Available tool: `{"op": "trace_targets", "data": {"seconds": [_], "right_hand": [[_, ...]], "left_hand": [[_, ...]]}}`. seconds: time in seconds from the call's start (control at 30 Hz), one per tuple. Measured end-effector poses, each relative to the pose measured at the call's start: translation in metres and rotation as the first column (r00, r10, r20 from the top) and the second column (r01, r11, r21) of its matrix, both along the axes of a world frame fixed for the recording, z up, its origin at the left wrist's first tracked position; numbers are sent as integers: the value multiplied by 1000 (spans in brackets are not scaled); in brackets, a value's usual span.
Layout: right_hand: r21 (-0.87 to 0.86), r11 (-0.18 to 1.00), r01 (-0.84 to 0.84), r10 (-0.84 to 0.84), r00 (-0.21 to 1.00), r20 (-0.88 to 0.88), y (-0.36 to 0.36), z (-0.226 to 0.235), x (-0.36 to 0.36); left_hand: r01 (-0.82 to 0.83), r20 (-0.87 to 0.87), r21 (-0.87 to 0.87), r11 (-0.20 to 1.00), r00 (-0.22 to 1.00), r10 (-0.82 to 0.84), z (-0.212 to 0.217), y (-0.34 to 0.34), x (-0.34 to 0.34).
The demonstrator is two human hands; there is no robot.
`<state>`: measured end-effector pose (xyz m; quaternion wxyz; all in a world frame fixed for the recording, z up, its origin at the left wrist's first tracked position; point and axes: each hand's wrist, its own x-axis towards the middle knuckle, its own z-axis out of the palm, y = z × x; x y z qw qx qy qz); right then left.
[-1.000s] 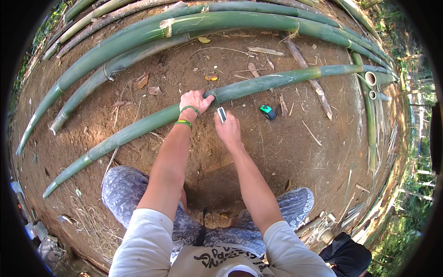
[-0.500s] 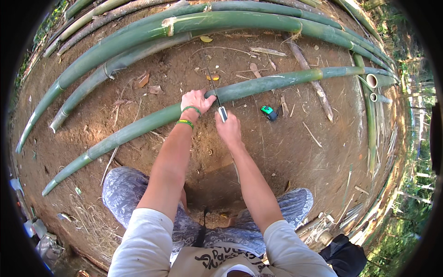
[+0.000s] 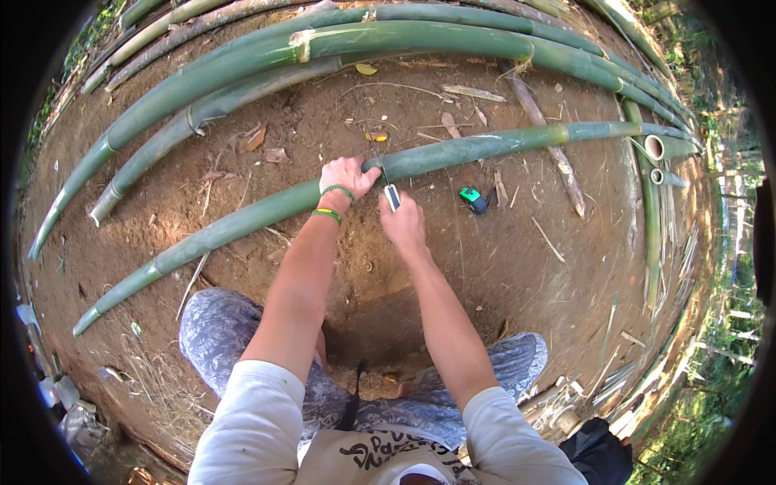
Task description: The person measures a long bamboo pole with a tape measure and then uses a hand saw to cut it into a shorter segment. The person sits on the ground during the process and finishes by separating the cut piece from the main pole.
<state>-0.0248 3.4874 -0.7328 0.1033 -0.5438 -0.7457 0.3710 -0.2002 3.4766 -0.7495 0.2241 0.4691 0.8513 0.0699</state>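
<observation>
A long green bamboo pole [image 3: 469, 146] lies crosswise before me, just above the ground. My left hand [image 3: 346, 176] is closed over the top of it, with the thumb pointing right, beside the saw. In my right hand [image 3: 404, 223], fingers wrapped round it, is the light-and-dark handle of a thin-bladed hand saw [image 3: 392, 196]. The blade crosses the pole just right of my left thumb, its far part thin and blurred. How deep it sits in the bamboo I cannot tell.
Thicker bamboo poles [image 3: 412, 36] lie across the far side. A green-and-black tape measure [image 3: 473, 200] rests on the dirt right of my right hand. Under the pole's right part runs a wooden stick [image 3: 550, 133]. Cut bamboo tubes [image 3: 654, 147] lie at the far right.
Less of the saw blade shows beyond the pole than before. My left hand stays on the bamboo and my right keeps its grip on the handle. The whole view has shifted slightly.
</observation>
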Motion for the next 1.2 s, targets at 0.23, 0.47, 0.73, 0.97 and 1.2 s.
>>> {"op": "trace_targets", "data": {"seconds": [0.23,0.47,0.73,0.97,1.2], "right_hand": [[-170,985,31,-19,997,76,-65,15,67],[17,1000,10,-10,1000,10,-11,2,17],[-82,997,-4,8,999,43,-71,6,90],[18,999,34,-34,999,17,-19,-7,33],[-46,999,-5,4,1000,-17,-64,1,74]], "left_hand": [[-23,-27,-13,1000,999,23,-1,-18,-9],[24,-23,45,999,999,-23,3,-3,6],[-16,-24,-11,1000,1000,15,1,-14,-8],[36,-26,3,999,999,-36,10,-2,10],[103,-38,-8,995,994,-104,-4,-18,-10]]}}
